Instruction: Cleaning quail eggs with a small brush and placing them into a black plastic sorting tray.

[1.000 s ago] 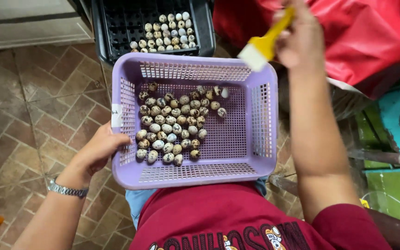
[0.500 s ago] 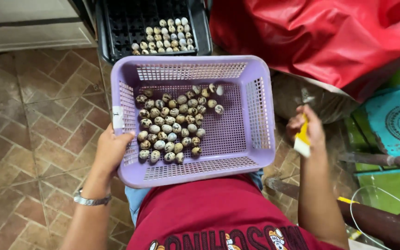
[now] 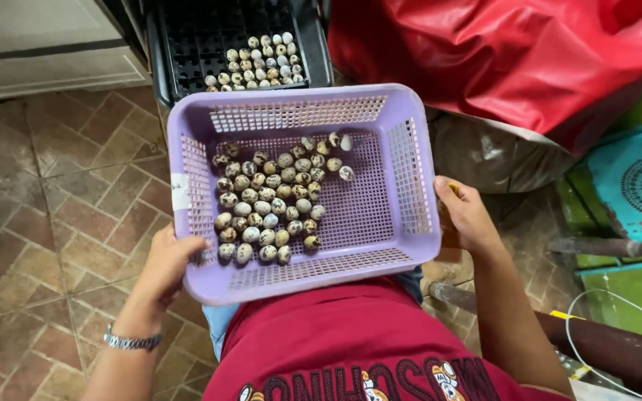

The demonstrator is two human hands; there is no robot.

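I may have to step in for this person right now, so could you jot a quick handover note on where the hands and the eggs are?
Left hand: grips the near left corner of the lilac basket, which rests on the lap.
Right hand: at the basket's right wall, with something small and yellow between the fingers.
Speckled eggs: loose in the basket, bunched toward its left side.
Black tray: on the floor beyond the basket, a few rows filled at its near right part, most cells bare.
Left: the basket's eggs are not in the tray.
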